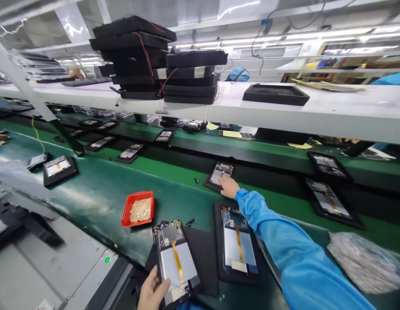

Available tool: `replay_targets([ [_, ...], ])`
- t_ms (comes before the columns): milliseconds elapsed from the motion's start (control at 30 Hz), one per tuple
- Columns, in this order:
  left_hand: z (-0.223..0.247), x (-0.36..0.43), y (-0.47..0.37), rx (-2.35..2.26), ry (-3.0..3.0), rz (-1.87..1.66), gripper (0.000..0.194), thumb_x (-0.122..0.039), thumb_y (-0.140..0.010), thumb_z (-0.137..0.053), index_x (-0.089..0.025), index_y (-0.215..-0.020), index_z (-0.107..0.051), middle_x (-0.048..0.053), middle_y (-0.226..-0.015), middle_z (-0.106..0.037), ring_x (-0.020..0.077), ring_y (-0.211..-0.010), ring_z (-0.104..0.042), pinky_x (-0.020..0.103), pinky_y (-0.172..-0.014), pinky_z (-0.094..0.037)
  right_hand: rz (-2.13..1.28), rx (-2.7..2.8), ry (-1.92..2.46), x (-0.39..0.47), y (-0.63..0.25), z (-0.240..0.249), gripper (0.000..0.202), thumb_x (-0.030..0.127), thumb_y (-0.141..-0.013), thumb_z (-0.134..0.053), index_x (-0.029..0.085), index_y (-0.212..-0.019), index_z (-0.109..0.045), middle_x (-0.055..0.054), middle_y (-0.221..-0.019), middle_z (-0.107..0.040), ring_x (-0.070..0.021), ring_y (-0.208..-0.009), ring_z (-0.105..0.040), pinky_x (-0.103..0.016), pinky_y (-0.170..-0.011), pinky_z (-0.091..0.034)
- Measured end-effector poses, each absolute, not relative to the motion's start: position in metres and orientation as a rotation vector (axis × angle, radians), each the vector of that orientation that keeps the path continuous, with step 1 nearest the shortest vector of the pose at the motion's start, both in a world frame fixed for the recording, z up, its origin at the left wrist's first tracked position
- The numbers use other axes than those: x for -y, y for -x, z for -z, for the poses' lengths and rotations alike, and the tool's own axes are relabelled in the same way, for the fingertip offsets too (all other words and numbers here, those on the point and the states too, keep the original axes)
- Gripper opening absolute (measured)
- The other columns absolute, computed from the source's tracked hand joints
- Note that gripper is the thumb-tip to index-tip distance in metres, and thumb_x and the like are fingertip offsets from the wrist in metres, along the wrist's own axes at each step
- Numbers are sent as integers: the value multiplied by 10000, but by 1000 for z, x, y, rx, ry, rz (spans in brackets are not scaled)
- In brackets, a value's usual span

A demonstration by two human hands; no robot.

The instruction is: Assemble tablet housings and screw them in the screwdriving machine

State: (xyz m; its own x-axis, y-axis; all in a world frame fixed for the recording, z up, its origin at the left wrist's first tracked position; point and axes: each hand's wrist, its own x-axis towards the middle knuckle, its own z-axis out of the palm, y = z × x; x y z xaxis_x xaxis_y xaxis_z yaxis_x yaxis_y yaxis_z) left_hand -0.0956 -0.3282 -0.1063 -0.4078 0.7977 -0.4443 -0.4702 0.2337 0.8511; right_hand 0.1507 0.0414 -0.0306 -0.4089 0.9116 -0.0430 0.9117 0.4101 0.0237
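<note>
At lower centre, my left hand (151, 289) grips the open-backed tablet (167, 262) by its edge, clear of the orange ribbon cable (177, 260). Mid-frame, my right hand (229, 188) reaches to a second tablet (216, 175); grasp unclear. Avoid pressing exposed parts.

Tray (126, 211): red plastic, glossy. Desk (100, 185) around tray: green, smooth, faint sheen. Right of tray: tablet (167, 265), satin grey, smooth; its ribbon (178, 260), glossy amber film; pad (204, 258), matt black, foam-like. Farther right of tray: sleeve (293, 245), blue cloth, slight sheen; bag (364, 262), clear plastic, crinkled, shiny. Beyond tray: shelf (232, 113), white, smooth.
</note>
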Motion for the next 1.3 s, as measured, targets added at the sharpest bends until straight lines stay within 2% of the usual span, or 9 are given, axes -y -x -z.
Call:
replay_targets([
  [167,104,316,107,-1456,-332,-1385,731,-509,-478,-906,-169,-1085,-681,124,-955,-780,352,-922,-724,423,-856,-560,-115,-2513,-1638,-56,-146,57,447,341,-927,-629,107,-1300,-551,-166,-1314,-555,-267,-1122,-583,-463,-961,-470],
  [300,82,289,104,-1434,-372,-1374,748,-478,-519,-891,-149,-1149,-660,128,-985,-774,356,-945,-717,419,-836,-564,-216,-2505,-1646,-62,-152,57,501,153,-910,-546,18,-1386,-467,-322,-1418,-437,-326,-1110,-594,-474,-907,-467],
  [400,58,258,100,-1344,-431,-1358,687,-434,-568,-866,-169,-1171,-669,105,-1033,-766,325,-941,-714,376,-801,-564,-313,-2507,-1725,-72,-166,42,583,93,-894,-480,37,-1465,-372,-323,-1469,-380,-341,-1144,-573,-455,-907,-450],
  [633,33,140,71,-1051,-603,-1143,387,-323,-641,-805,-138,-974,-739,53,-769,-737,192,-686,-672,264,-648,-499,-398,-2475,-1983,-108,-204,-23,352,120,-964,-355,134,-1213,-603,-183,-1109,-674,-260,-978,-643,-342,-786,-476],
  [833,41,11,2,-1089,-832,-1052,324,-360,-616,-785,-103,-793,-700,36,-635,-639,156,-565,-584,259,-567,-449,-619,-2675,-1995,-74,-245,-81,384,107,-960,-388,177,-1286,-578,-140,-1256,-651,-245,-1148,-601,-306,-859,-473],
  [967,33,-41,-20,-1225,-873,-1212,564,-239,-653,-753,-133,-1191,-624,127,-1087,-691,235,-976,-643,323,-828,-490,-881,-3027,-1827,-28,-262,-98,373,87,-937,-402,155,-1206,-652,-118,-1105,-720,-238,-1029,-665,-326,-855,-524],
  [1100,14,-21,3,-1268,-1082,-1447,956,-55,-560,-728,-219,-1448,-416,128,-1510,-436,249,-1356,-429,348,-1085,-348,-844,-3465,-1483,17,-255,-99,460,37,-908,-384,166,-1272,-634,-94,-1174,-702,-219,-1103,-655,-369,-992,-525],
  [1167,5,15,29,-1143,-1278,-1377,783,-58,-567,-724,-205,-1320,-568,116,-1449,-522,263,-1335,-466,367,-1105,-337,-726,-3617,-1358,38,-241,-95,501,30,-901,-388,176,-1329,-604,-92,-1204,-690,-219,-1144,-643,-383,-1021,-522],
  [1300,4,121,94,-851,-1195,-935,142,-248,-787,-676,-125,-851,-709,122,-900,-754,256,-932,-698,402,-942,-469,-359,-3749,-1131,80,-200,-66,627,-10,-882,-375,210,-1457,-491,-87,-1319,-637,-224,-1244,-589,-413,-1070,-498],
])
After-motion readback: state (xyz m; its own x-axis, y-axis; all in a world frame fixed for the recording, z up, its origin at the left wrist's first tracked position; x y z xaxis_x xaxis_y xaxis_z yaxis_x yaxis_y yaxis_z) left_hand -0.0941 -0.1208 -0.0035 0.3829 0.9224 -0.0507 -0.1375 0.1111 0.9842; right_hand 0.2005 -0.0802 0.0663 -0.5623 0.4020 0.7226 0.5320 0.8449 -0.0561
